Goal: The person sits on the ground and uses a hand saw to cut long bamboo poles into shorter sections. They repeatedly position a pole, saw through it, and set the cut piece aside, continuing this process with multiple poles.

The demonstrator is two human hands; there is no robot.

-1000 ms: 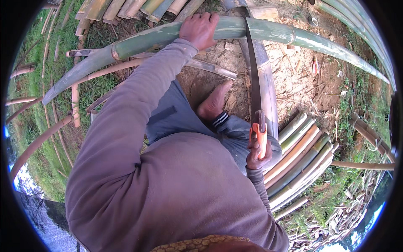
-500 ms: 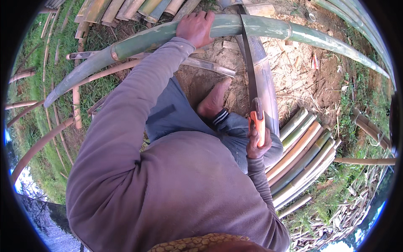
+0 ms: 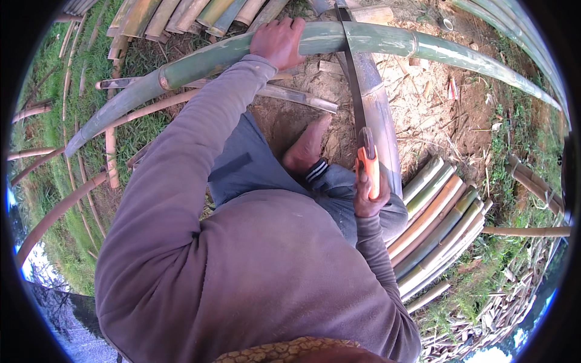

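Observation:
A long green bamboo pole (image 3: 381,40) crosses in front of me from left to right, resting over a thicker bamboo log (image 3: 381,115) that runs away from me. My left hand (image 3: 279,43) is wrapped over the top of the pole, left of the saw. In my right hand (image 3: 370,192) is the orange handle of a handsaw (image 3: 356,91), near my right knee. Its long dark blade reaches away from me and lies across the pole at the log. How deep the teeth sit in the bamboo cannot be made out.
Cut bamboo pieces (image 3: 433,218) lie stacked beside my right knee. More cut lengths (image 3: 181,15) are piled at the far left. A split bamboo strip (image 3: 296,97) lies near my bare foot (image 3: 307,145). Long green poles (image 3: 514,27) line the far right.
The saw and my right hand have shifted slightly away from me along the stroke. My left hand still grips the pole, with hardly any movement.

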